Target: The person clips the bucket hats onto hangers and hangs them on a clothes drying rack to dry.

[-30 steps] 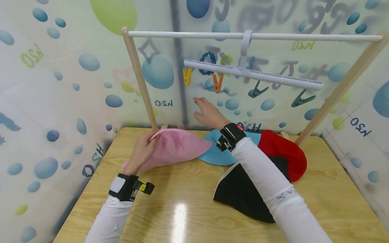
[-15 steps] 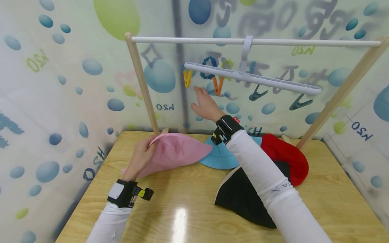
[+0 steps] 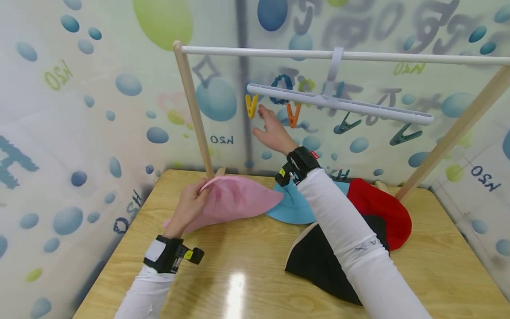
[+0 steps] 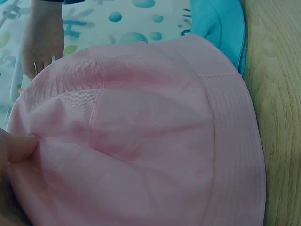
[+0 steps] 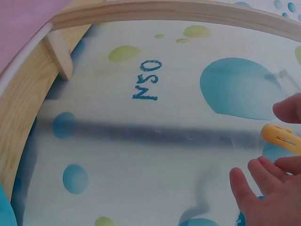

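Observation:
My left hand (image 3: 188,206) pinches the edge of a pink bucket hat (image 3: 239,199) near the table's back left, its thumb on top of the cloth. The hat's stitched brim fills much of the left wrist view. Raised under a white clip hanger (image 3: 291,95), my right hand (image 3: 276,132) has its fingers spread and holds nothing. A yellow clothespin (image 3: 251,106) hangs just beyond its fingertips. In the right wrist view the yellow clothespin (image 5: 282,138) lies between the thumb and the fingers, with gaps showing. An orange clothespin (image 3: 293,116) hangs to the right of that hand.
The hanger hooks over a white rod (image 3: 255,52) on wooden posts (image 3: 195,110). Two dark green clothespins, one nearer the middle (image 3: 346,124), hang farther right. A light blue hat (image 3: 292,208), a red hat (image 3: 398,226) and a black hat (image 3: 318,261) lie on the wooden table (image 3: 223,274).
My right hand has risen from below the hanger to right by the yellow clothespin. The left hand keeps its pinch on the pink bucket hat in the same place.

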Tool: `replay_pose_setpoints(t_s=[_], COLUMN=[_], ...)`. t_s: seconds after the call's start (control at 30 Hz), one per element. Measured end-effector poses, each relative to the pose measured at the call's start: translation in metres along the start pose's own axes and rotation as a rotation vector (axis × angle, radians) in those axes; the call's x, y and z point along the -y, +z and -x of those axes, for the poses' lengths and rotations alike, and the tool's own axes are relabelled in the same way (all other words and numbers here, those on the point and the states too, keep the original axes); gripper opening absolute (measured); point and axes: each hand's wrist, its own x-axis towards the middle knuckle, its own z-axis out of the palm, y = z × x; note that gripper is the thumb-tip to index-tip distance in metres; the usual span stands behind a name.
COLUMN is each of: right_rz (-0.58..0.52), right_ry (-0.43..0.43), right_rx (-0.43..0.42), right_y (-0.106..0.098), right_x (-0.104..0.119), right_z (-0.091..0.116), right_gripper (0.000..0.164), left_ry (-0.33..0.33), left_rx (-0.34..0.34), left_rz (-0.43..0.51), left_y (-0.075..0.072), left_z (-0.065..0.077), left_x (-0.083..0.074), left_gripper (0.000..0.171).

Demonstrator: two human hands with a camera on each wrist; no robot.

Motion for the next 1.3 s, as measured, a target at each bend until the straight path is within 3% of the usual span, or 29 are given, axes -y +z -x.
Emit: replay_pose_setpoints(t_s=[0.17, 0.37, 0.67, 1.03, 1.3], right_rz=[-0.140, -0.290, -0.444, -0.613, -0.731], right_ry=[-0.008, -0.058, -0.034, -0.034, -0.035], right_rx=[-0.033, -0.119, -0.182, -0.210, -0.198], right_y=[-0.001, 0.000, 0.007, 0.010, 0.012], right_x=[0.003, 0.008, 0.016, 0.025, 0.029], right_z=[0.000, -0.002, -0.003, -0.001, 0.002], right_gripper=[0.070, 0.059, 0.046, 0.037, 0.033], left_ry=[-0.009, -0.035, 0.022, -0.099, -0.158], left_rx=[0.015, 0.031, 0.010, 0.052, 0.035], left_rz=[0.014, 0.028, 0.041, 0.073, 0.138], left_y=[0.001, 0.000, 0.001, 0.002, 0.001], left_z=[0.001, 0.002, 0.004, -0.002, -0.007], left_x=[-0.001, -0.003, -0.003, -0.014, -0.025], left_gripper=[0.017, 0.017, 0.017, 0.023, 0.024])
